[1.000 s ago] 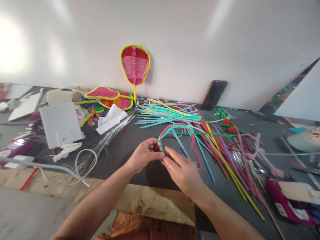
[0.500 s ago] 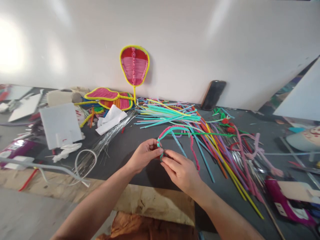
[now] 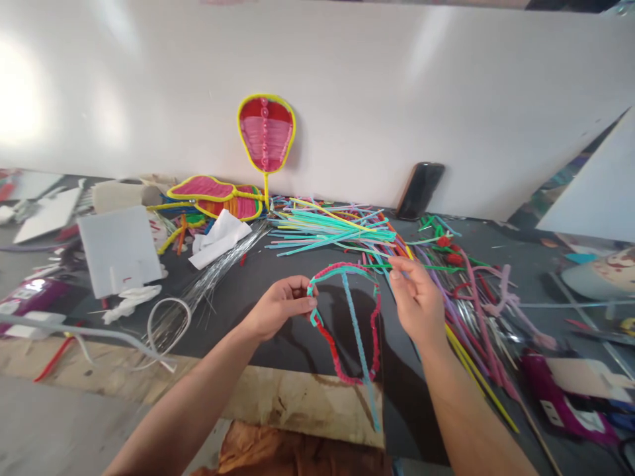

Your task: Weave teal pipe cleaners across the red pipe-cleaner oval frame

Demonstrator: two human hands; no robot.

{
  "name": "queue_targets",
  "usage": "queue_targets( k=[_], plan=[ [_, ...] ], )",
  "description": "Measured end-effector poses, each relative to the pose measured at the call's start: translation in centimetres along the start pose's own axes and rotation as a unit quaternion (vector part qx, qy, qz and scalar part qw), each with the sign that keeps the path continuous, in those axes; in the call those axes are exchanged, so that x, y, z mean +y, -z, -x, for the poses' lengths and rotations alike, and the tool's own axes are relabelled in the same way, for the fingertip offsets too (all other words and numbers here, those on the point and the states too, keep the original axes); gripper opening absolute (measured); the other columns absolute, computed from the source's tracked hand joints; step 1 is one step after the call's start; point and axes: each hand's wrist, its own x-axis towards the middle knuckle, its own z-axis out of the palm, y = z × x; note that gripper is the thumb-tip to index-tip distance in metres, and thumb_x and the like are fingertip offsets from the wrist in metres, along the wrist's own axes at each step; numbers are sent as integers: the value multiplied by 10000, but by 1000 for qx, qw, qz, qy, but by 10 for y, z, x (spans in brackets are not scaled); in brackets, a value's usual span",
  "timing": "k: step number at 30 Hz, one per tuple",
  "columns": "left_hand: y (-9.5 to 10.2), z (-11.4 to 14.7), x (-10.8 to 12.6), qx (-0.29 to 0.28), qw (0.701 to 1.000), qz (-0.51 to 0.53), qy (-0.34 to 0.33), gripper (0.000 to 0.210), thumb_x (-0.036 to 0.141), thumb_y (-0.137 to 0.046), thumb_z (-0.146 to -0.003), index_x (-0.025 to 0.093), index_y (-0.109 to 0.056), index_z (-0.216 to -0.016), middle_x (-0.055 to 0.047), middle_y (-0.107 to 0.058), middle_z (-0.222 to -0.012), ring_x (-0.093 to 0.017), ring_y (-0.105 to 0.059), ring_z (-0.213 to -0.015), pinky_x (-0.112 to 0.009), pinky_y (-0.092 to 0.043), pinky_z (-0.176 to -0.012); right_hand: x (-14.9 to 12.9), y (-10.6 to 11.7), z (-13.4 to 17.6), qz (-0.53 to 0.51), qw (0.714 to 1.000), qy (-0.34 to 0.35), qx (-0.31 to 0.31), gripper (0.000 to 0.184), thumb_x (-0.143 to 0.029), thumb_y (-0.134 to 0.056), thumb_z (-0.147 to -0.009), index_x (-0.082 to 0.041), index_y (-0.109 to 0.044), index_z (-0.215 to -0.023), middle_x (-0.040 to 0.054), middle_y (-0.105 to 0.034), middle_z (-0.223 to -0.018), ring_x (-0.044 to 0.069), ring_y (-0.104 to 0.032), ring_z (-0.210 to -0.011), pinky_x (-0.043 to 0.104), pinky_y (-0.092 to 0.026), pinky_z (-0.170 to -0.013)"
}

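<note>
My left hand point(image 3: 282, 307) is closed on the left side of a fan-shaped pipe cleaner frame point(image 3: 376, 324). The frame is wrapped in pink and red, with teal pipe cleaner along its top and a small teal loop below my left fingertips. A light-blue pipe cleaner stem point(image 3: 358, 330) runs down its middle and out past the bottom. Just right of the frame, my right hand point(image 3: 419, 301) has its thumb and fingertips drawn together. Whether anything is pinched there cannot be made out. A green pipe cleaner point(image 3: 374, 266) lies behind those fingertips.
Loose pipe cleaners point(image 3: 332, 228) pile up behind the frame. A finished pink fan with yellow rim point(image 3: 266, 132) stands against the white wall, near a leaning phone point(image 3: 421, 190). Wire strands point(image 3: 218, 264) lie left; a magenta tool point(image 3: 555, 400) lies right.
My right hand has left the frame's left side and moved right and up. The frame has turned so its whole outline and stem show. My left hand keeps its hold.
</note>
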Motion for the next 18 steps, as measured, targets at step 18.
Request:
queue_targets(
  k=[18],
  plan=[
    [19, -11, -9, 79, 994, -80, -14, 292, 349, -682, -706, 152, -601, -906, 21, -519, -685, -82, -477, -608, -197, -416, -580, 10, -14, 0, -337, 872, -325, -145, 344, -480, -652, -724, -181, -584, -880, 39, -689, -771, 134, -611, -573, 225, -455, -490]
  ],
)
